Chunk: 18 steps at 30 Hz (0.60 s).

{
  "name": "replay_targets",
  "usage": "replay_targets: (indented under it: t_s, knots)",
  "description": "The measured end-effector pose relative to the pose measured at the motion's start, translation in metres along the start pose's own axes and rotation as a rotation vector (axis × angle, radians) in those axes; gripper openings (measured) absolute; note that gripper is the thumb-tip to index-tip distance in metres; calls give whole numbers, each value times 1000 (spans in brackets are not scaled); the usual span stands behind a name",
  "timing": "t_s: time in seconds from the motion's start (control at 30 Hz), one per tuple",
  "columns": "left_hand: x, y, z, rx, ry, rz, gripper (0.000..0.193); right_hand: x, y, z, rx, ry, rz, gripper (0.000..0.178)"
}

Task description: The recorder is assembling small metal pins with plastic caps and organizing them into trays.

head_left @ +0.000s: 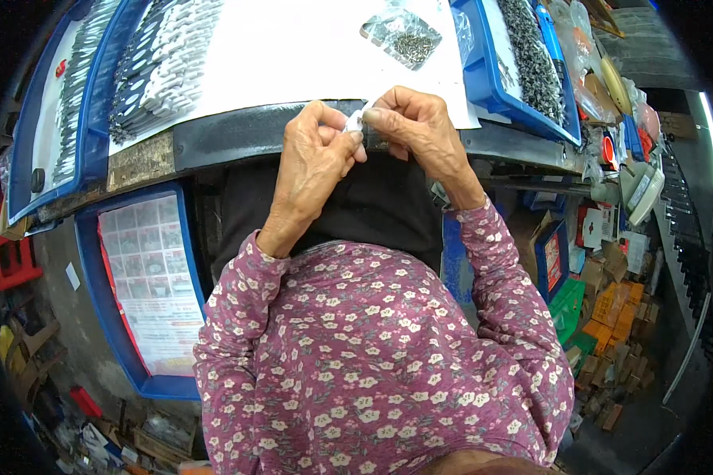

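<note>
Just past the table's near edge, my left hand [315,158] pinches a small white plastic part [354,122] between thumb and fingers. My right hand [421,127] meets it from the other side, its thumb and forefinger closed at the part's upper end. Whether a smaller piece sits between those right fingertips is hidden. Rows of similar white parts [176,77] lie on the white sheet [285,47] to the left, beside flat dark pieces [135,67]. Beyond my right hand, a square tray [426,58] holds a heap of small metal screws [412,47].
Blue trays flank the work surface: the left tray [95,150] holds dark metal pieces, the right tray [483,83] many small black parts. Below left stands a blue bin [127,348] with a printed sheet. A red stool [12,261] is far left; cartons [614,313] lie lower right.
</note>
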<state>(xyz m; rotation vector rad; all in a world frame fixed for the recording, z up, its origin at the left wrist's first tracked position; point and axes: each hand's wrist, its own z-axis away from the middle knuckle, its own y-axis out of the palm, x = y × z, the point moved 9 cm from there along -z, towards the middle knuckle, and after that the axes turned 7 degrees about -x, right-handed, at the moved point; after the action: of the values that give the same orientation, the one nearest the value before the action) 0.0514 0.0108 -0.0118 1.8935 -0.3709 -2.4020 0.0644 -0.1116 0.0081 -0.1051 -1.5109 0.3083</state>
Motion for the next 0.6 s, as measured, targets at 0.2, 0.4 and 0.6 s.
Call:
replay_targets:
  t_s: [0.2,0.4,0.6]
  knots:
    - [4,1,2,88,-122,115,10,-13,8,2,-1,99,-316,28]
    - [7,2,4,98,-128,79,9,-18,20,3,62,59,-377,25]
    - [4,3,4,82,-100,65,14,-17,19,5,7,24,-366,22]
